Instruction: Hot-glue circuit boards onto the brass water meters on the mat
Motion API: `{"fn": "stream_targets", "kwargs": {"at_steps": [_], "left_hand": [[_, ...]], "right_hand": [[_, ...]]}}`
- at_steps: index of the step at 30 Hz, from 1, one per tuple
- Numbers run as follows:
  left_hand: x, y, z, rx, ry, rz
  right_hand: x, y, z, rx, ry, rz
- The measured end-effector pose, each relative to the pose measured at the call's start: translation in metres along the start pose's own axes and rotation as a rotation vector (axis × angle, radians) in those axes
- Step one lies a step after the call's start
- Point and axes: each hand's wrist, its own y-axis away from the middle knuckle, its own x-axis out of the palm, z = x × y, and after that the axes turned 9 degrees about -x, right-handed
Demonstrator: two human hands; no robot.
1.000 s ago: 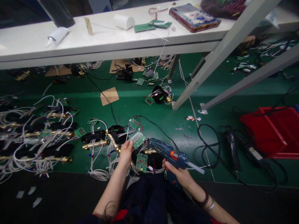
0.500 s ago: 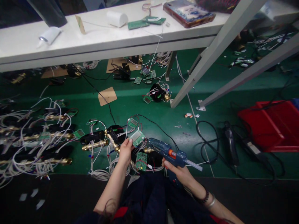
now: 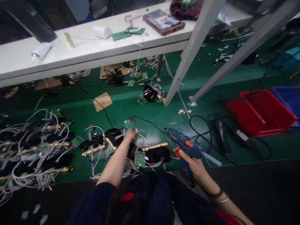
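Note:
My right hand [image 3: 193, 162] is wrapped around the handle of a blue glue gun [image 3: 185, 140]. A clear glue stick [image 3: 212, 158] sticks out of the gun's back end, and its nozzle points up and left. My left hand [image 3: 130, 135] has its fingers closed at the left edge of a small green circuit board [image 3: 142, 133] with a display and red wires. Just above it is another display board [image 3: 129, 124]. Nearer me, a green board [image 3: 140, 158] lies beside a brass pipe fitting [image 3: 156, 146] and a black housing [image 3: 159, 155].
More brass fittings with boards and white cables [image 3: 39, 147] crowd the left. A white shelf [image 3: 89, 50] on slanted metal legs [image 3: 180, 75] crosses ahead. On the right are a red bin [image 3: 260, 115], a black hand tool [image 3: 221, 134] and looped black cable. Cardboard [image 3: 103, 101] lies ahead.
The glue gun has moved right, away from the boards, uncovering the brass fitting and black housing. My left hand has shifted slightly forward with the board, and the view has swung to the right.

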Motion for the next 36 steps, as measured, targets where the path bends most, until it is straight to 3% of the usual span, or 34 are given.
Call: {"fn": "stream_targets", "kwargs": {"at_steps": [3,6,10,14,17,23,26,29,33,36], "left_hand": [[-0.012,0.02,0.009,0.105,-0.167,-0.173],[-0.028,0.056,0.034,0.324,-0.225,-0.289],[-0.031,0.108,0.084,0.596,-0.259,-0.215],[-0.014,0.129,0.113,0.765,-0.317,-0.104],[-0.008,0.127,0.106,0.786,-0.339,-0.082],[-0.013,0.126,0.057,0.771,-0.274,0.069],[-0.006,0.123,0.032,0.651,-0.148,0.015],[0.006,0.114,0.015,0.549,-0.016,-0.017],[0.016,0.109,0.005,0.453,0.112,0.037],[0.017,0.114,0.002,0.419,0.161,0.073]], "right_hand": [[-0.007,0.006,-0.002,-0.006,-0.023,-0.031],[-0.015,0.011,-0.009,-0.005,-0.04,-0.039],[-0.02,0.012,-0.016,-0.038,-0.069,-0.058],[-0.017,0.009,-0.015,-0.081,-0.092,-0.072],[-0.015,0.008,-0.013,-0.117,-0.092,-0.036],[-0.032,0.024,-0.017,-0.235,-0.118,0.115],[-0.046,0.04,-0.018,-0.321,-0.077,0.311],[-0.052,0.056,-0.019,-0.269,0.086,0.493],[-0.043,0.067,-0.026,-0.091,0.193,0.447],[-0.034,0.066,-0.034,-0.098,0.188,0.409]]}}
